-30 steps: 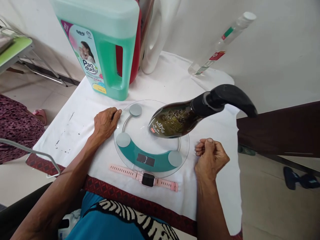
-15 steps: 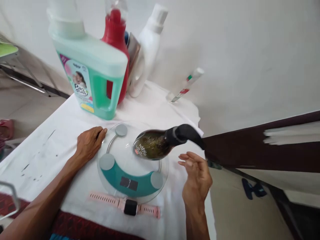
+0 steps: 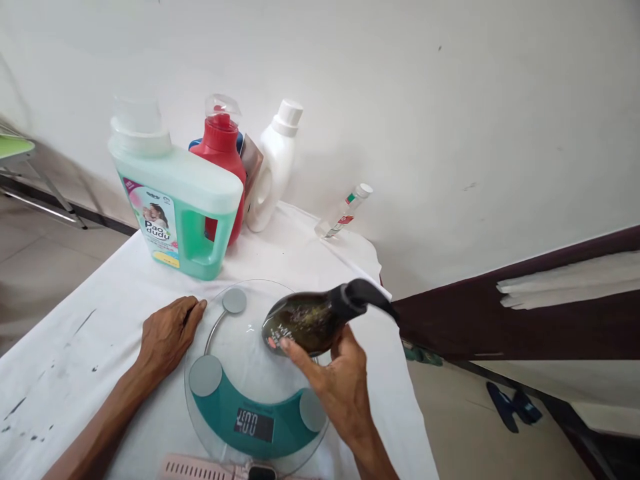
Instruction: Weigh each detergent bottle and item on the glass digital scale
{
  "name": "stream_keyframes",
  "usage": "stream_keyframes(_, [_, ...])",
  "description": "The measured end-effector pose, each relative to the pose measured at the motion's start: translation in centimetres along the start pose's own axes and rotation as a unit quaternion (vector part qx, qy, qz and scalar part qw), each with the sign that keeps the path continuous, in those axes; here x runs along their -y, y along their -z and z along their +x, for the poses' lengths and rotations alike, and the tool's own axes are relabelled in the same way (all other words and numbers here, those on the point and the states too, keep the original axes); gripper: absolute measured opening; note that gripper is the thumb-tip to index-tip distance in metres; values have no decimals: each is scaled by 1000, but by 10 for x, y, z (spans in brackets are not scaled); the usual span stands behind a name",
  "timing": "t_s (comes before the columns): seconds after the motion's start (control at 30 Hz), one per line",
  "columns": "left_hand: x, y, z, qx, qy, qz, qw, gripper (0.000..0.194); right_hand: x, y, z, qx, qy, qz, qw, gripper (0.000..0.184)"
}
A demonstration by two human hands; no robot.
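A round glass scale with teal trim and a lit display lies on the white cloth. A dark brown bottle with a black pump spout lies on its side on the scale. My right hand wraps around the bottle's lower side, fingers and thumb curled on it. At the scale's left rim rests my left hand, fingers loosely bent and touching the glass edge.
A green detergent jug, a red bottle, a white bottle and a small clear bottle stand at the back by the wall. A pink watch strap lies near the front. The table ends at right; dark shoes lie on the floor.
My right hand went from a loose fist, opened, then reached up and closed on the brown bottle. The view tilted upward. The scale display lit up. My left hand stayed at the rim.
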State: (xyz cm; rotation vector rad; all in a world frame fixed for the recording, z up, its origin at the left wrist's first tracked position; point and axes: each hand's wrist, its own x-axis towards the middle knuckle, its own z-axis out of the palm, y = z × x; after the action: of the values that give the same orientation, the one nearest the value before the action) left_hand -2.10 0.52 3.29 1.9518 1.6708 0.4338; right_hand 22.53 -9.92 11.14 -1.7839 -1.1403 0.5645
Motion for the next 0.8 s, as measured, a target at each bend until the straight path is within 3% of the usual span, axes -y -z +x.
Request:
stream_keyframes(0.1, [2, -1, 0, 2, -4, 1, 1000, 45, 8, 8, 50, -68, 19, 17, 997, 64])
stream_keyframes(0.2, [3, -3, 1, 0, -6, -3, 1000, 45, 3, -1, 129, -147, 67, 6, 987, 68])
stream_keyframes(0.3, [3, -4, 1, -6, -6, -5, 1000, 46, -12, -22, 210, -177, 37, -37, 983, 58])
stream_keyframes(0.4, [3, -6, 1, -11, -10, -8, 1000, 47, -24, -41, 268, -209, 0, -69, 975, 55])
stream_keyframes(0.57, [3, -6, 0, -20, -12, -17, 1000, 47, -38, -61, 311, -238, -41, -75, 968, 58])
stream_keyframes(0.8, [5, -8, -1, -28, -27, -24, 999, 47, -42, -72, 322, -232, -54, -66, 969, 67])
